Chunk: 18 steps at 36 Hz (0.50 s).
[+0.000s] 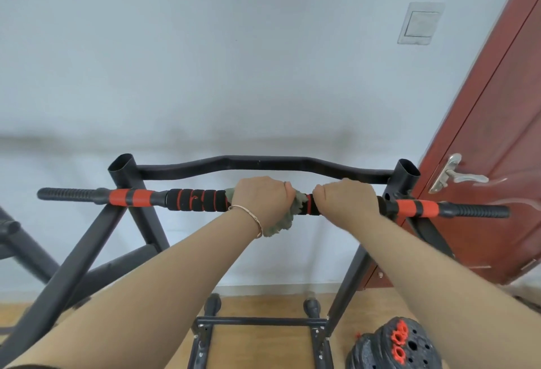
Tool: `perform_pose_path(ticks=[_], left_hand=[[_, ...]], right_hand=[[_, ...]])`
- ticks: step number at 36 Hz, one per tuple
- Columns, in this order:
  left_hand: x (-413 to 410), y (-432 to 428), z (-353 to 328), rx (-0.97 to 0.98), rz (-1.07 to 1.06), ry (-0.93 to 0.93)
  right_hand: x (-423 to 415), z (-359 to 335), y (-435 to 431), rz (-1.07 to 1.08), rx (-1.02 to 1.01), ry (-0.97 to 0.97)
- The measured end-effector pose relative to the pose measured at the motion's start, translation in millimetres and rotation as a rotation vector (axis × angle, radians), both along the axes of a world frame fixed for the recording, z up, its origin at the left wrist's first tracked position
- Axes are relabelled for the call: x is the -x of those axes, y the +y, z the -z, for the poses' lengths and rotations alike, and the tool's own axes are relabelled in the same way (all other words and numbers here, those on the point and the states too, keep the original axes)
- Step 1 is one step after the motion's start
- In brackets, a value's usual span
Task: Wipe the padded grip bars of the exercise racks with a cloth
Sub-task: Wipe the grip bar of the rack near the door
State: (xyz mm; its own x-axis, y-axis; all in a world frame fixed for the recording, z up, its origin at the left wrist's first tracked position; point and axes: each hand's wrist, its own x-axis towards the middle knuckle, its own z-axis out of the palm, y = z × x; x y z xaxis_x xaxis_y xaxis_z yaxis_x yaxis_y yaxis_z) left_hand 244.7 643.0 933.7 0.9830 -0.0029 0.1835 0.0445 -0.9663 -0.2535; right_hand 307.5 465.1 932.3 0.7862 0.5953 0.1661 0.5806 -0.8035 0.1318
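A black exercise rack (87, 239) carries a horizontal padded grip bar (196, 200) with black foam, red stripes and orange bands. My left hand (262, 197) grips the bar through a grey-green cloth (285, 220), whose loose end hangs below the wrist. Just to the right, my right hand (347, 198) curls round the bare foam of the same bar. A short stretch of padding shows between the two hands.
A white wall stands behind the rack. A red-brown door (503, 134) with a metal handle (453, 174) is at the right. Black weight plates (395, 345) with orange collars lie on the wooden floor at lower right. Another dark frame (17, 239) edges in at the left.
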Motion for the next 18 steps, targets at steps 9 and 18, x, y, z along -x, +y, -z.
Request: perform_pose_path(ticks=[9, 18], left_hand=[[1, -2, -5, 0.050, -0.003, 0.060], [2, 5, -1, 0.007, 0.023, 0.007]], right_hand=[[-26, -32, 9, 0.200, -0.126, 0.721], [13, 1, -12, -0.058, 0.089, -0.073]])
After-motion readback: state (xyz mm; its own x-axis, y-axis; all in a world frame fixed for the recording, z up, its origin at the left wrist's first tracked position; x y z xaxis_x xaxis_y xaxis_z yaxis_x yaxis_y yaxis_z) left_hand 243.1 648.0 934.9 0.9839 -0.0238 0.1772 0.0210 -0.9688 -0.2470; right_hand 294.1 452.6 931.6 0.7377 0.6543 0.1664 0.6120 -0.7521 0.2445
